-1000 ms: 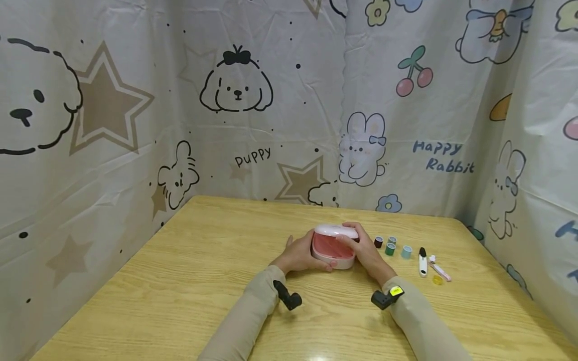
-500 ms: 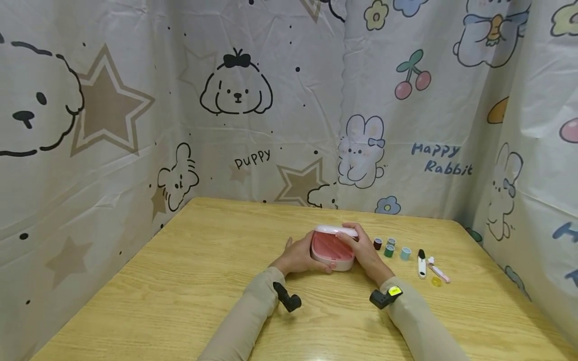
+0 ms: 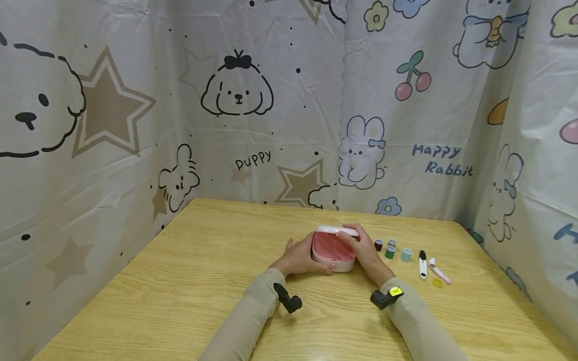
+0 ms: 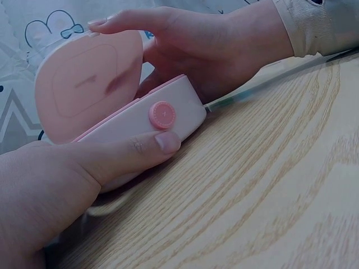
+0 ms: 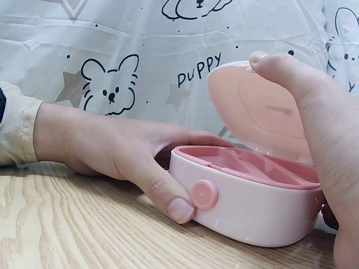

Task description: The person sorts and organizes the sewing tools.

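A small white box [image 5: 252, 216] with a pink divided inner tray stands on the wooden table, its hinged lid [image 5: 258, 106] raised. On its front is a round pink button [image 4: 162, 115]. My left hand [image 3: 295, 256] grips the box body from the left, thumb along the front just beside the button, the other fingers round the side and back. With its thumb on the lid's free edge, my right hand [image 3: 368, 254] holds the lid up from the right side. Its other fingers are partly hidden behind the box and lid.
Right of the box stand several small thread spools, including a dark one [image 3: 378, 244], a green one [image 3: 390, 252] and a light blue one [image 3: 406, 254]. Beyond them lie a white tool with a black tip [image 3: 422, 264], a thin pink-and-white tool [image 3: 440, 273] and a yellow round piece [image 3: 437, 283].
The lid has tilted back a little further, so more of the pink inside shows in the head view. Both hands keep their places on the box.
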A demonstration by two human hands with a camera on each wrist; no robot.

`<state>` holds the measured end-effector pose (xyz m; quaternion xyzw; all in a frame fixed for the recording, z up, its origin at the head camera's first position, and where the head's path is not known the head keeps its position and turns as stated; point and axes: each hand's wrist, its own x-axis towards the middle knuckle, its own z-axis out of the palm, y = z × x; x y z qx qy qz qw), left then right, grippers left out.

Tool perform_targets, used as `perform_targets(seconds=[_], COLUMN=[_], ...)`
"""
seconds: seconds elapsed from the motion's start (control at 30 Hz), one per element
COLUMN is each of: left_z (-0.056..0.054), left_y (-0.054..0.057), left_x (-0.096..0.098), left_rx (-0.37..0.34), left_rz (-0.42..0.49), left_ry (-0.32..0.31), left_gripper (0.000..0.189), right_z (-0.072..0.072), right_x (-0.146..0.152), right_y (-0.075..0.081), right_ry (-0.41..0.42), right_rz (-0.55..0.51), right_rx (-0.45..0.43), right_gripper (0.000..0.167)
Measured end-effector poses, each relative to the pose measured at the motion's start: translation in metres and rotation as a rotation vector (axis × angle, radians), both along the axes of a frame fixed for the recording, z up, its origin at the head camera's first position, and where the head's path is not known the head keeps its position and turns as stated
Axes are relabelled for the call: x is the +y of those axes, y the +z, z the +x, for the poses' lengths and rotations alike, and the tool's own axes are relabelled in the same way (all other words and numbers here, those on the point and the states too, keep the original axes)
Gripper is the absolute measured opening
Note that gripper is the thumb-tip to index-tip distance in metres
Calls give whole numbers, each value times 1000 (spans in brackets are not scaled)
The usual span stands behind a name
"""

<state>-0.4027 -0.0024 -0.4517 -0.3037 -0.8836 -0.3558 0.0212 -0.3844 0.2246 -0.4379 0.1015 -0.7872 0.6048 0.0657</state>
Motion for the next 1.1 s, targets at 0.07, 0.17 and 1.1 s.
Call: perform_targets(seconds=[0.07, 0.17, 1.1], left_z=[1, 2, 3], left_y=[1, 3, 1], left_x=[0, 0, 3], left_rx=[-2, -3, -36], left_rz=[2, -4, 0], left_ry=[-3, -3, 81], left_gripper=[113, 113, 144], right_z=[-1, -2, -3], right_x=[1, 1, 0], right_y=[0, 0, 1], right_ry=[-4, -6, 16], right_rz=[-4, -3, -29], right_rx=[5, 11, -19], right_gripper=[63, 63, 62])
